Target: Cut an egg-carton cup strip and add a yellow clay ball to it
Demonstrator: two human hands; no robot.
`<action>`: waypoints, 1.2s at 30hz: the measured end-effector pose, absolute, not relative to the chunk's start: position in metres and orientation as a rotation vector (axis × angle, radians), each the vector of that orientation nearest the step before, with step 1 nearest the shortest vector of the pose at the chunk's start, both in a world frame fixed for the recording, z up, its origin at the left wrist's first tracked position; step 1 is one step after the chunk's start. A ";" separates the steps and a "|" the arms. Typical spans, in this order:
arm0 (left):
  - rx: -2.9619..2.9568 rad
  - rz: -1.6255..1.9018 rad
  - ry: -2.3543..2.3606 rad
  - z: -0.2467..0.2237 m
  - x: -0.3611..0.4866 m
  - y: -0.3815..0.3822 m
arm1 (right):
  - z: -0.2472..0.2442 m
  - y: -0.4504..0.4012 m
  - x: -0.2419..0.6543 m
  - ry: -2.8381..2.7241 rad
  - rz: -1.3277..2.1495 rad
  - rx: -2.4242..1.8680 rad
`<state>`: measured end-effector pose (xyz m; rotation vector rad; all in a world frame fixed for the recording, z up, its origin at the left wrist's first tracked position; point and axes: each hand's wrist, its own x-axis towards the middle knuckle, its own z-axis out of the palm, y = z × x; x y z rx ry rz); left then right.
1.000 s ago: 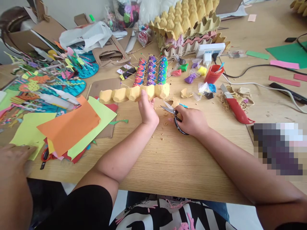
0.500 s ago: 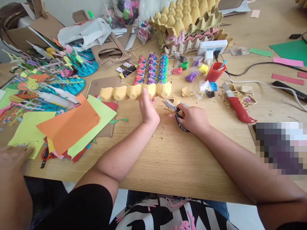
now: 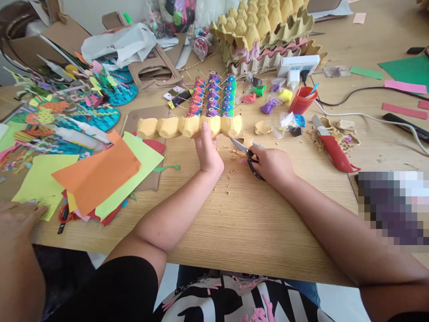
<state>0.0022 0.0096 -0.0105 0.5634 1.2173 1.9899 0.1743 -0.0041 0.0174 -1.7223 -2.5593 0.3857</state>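
Observation:
A yellow egg-carton strip (image 3: 169,128) with a row of several cups is held level above the table. My left hand (image 3: 209,152) grips it from below, thumb on the near side and the other fingers mostly hidden behind. Black-handled scissors (image 3: 252,162) are in my right hand (image 3: 273,163), fingers wrapped round the handles. Their blades point up and left, close below the strip's right end, and look nearly closed. Behind the strip stand three painted egg-carton strips: a red one (image 3: 197,96), a purple one (image 3: 213,94) and a blue-green one (image 3: 228,96), with pins stuck in them.
Cardboard scraps and a red-handled utility knife (image 3: 337,147) lie at right, near a red cup (image 3: 302,100). Egg trays (image 3: 261,27) are stacked at the back beside a power strip (image 3: 298,64). Coloured paper (image 3: 97,174) and another person's hand (image 3: 20,219) are at left.
The scissor blades, spread apart before, have come nearly together. The egg-carton strip stays in my left hand, shifted only slightly.

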 end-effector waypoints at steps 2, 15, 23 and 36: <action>0.570 2.000 1.196 -0.009 0.003 0.009 | 0.017 -0.004 0.175 -2.559 0.379 -1.723; 0.563 2.012 1.165 -0.006 0.003 0.012 | 0.015 -0.007 0.174 -2.534 0.289 -1.776; 0.545 2.044 1.182 -0.011 -0.002 0.014 | 0.022 -0.011 0.173 -2.588 0.234 -1.776; 0.488 2.034 1.316 -0.010 -0.007 0.018 | 0.044 -0.012 0.182 -2.639 0.367 -1.769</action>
